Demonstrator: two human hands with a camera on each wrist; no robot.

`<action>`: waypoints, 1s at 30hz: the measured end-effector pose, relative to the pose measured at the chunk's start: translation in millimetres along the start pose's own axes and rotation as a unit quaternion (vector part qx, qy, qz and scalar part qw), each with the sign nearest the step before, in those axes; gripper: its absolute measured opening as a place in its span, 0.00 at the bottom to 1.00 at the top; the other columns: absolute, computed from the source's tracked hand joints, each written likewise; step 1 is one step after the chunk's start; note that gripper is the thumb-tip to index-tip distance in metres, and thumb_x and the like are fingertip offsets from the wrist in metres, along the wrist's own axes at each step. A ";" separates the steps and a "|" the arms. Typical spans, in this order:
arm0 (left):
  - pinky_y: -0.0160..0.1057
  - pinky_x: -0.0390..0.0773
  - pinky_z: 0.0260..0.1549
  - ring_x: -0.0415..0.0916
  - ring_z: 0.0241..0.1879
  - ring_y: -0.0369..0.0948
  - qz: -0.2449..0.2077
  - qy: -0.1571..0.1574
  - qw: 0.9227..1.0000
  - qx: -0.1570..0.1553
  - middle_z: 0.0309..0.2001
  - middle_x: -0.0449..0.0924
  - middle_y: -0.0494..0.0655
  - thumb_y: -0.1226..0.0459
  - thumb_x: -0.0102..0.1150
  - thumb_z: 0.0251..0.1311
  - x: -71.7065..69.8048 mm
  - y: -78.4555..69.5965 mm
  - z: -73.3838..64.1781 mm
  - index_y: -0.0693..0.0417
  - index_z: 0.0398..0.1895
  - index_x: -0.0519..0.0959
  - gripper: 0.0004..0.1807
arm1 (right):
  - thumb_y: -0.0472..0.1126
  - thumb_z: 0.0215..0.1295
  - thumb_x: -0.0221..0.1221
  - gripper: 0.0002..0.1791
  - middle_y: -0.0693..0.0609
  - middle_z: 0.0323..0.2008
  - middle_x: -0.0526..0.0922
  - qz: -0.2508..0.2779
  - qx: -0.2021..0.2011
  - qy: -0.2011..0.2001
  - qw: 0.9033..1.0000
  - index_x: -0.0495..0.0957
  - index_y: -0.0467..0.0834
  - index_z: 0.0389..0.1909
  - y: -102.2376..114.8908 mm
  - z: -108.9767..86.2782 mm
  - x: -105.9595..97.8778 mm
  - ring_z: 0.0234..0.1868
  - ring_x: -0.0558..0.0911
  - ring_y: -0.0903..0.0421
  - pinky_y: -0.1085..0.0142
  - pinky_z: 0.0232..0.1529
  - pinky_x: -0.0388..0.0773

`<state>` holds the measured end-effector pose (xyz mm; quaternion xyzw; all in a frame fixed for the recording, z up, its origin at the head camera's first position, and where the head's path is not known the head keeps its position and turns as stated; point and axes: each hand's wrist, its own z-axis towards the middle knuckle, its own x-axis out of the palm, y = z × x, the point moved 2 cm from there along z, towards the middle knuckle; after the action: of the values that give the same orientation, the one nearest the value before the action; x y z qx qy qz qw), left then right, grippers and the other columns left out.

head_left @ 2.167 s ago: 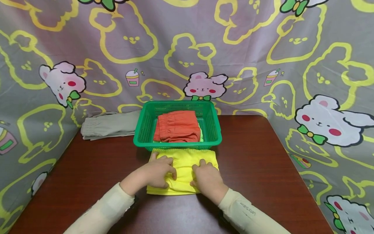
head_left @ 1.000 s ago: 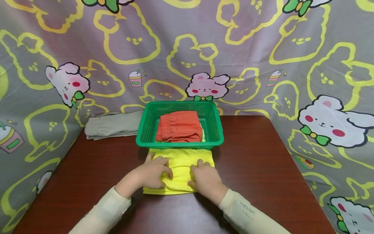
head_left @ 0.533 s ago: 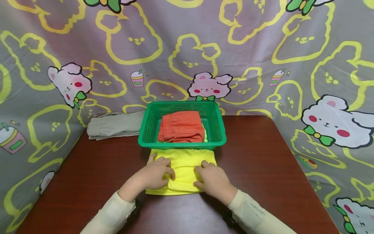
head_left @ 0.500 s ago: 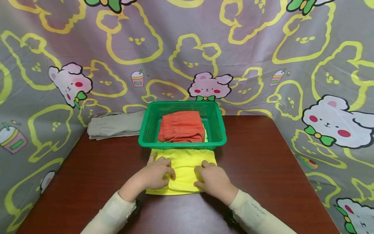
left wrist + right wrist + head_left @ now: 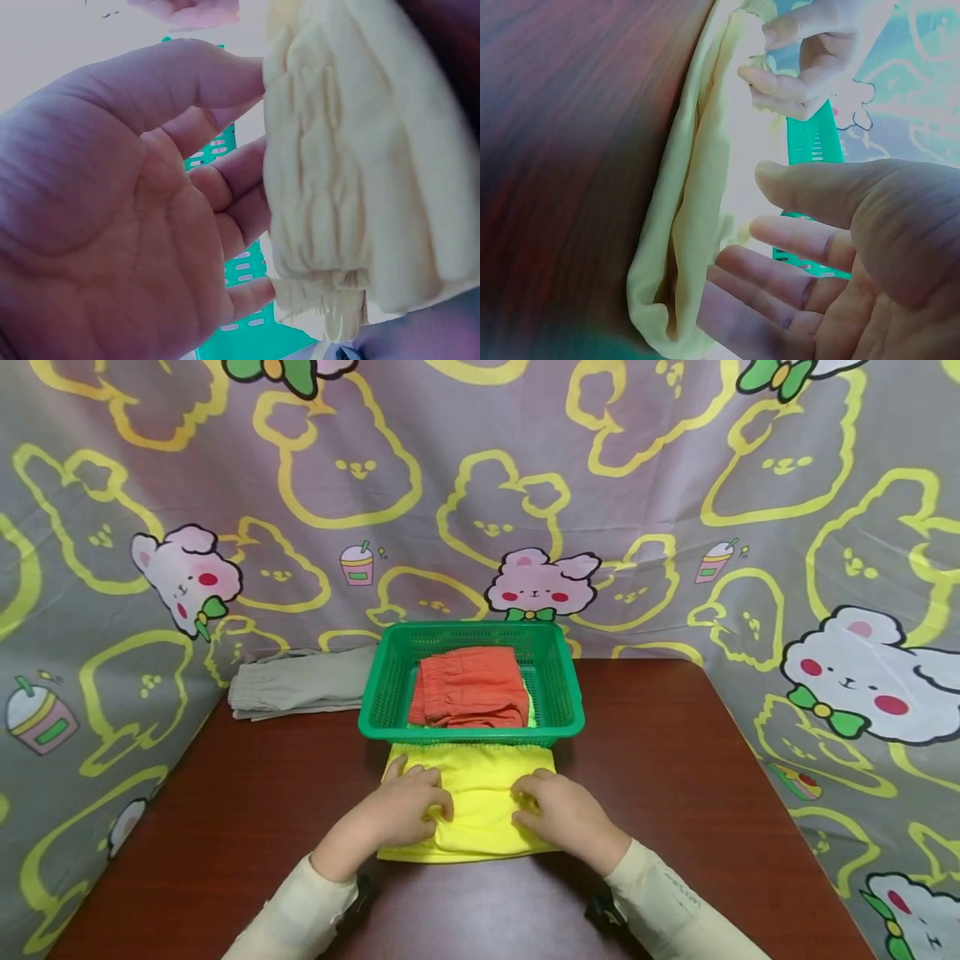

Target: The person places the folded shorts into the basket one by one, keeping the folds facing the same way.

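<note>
Yellow elastic-waist shorts (image 5: 480, 802) lie folded into a wide rectangle on the table, just in front of the green basket. My left hand (image 5: 405, 810) rests on their left part, fingers spread and loosely bent. In the left wrist view its fingertips meet the fabric beside the gathered waistband (image 5: 307, 180). Over the right part sits my right hand (image 5: 573, 818), relaxed, with fingertips at the cloth. The right wrist view shows the thumb apart from the fingers (image 5: 761, 277), along with the layered folded edge (image 5: 679, 247).
The green perforated basket (image 5: 472, 735) holds folded orange shorts (image 5: 472, 685) over a lime-green piece. Folded grey pants (image 5: 300, 683) lie at the table's back left, beside the basket. A patterned curtain (image 5: 420, 410) encloses the brown table (image 5: 652, 777) at the back and sides.
My right hand has slid rightward across the yellow shorts, from nearer their middle toward the right edge. The left hand stays on the left part. The head view has shifted slightly.
</note>
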<state>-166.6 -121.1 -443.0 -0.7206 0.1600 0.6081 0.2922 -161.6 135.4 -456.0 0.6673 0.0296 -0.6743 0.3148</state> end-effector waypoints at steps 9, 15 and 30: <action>0.69 0.57 0.64 0.79 0.47 0.41 -0.057 -0.028 0.998 -0.024 0.40 0.84 0.38 0.66 0.67 0.55 -6.8 4.1 8.3 0.47 0.43 0.85 0.12 | 0.42 0.56 0.75 0.11 0.57 0.33 0.83 0.036 0.018 -0.015 0.999 0.86 0.46 0.39 -5.8 1.8 -3.4 0.34 0.76 0.61 0.65 0.38 0.78; 0.55 0.68 0.52 0.79 0.34 0.34 -0.052 -0.113 0.990 -0.074 0.29 0.82 0.32 0.66 0.67 0.59 -9.8 12.1 10.1 0.48 0.38 0.86 0.05 | 0.41 0.56 0.75 0.11 0.56 0.32 0.80 0.049 0.051 -0.019 0.997 0.86 0.46 0.39 -7.7 4.3 -6.0 0.35 0.76 0.60 0.62 0.39 0.78; 0.39 0.66 0.20 0.69 0.22 0.40 -0.092 -0.095 0.962 -0.237 0.22 0.72 0.41 0.60 0.69 0.60 -18.1 28.3 3.0 0.46 0.23 0.74 0.13 | 0.44 0.57 0.75 0.14 0.55 0.31 0.80 0.042 0.116 -0.034 0.992 0.86 0.45 0.42 -24.2 6.3 -14.8 0.33 0.76 0.58 0.62 0.36 0.78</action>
<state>-189.4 -143.5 -432.1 -0.7198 -0.0845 0.6646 0.1818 -179.7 157.6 -450.9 0.6770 -0.0874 -0.6815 0.2639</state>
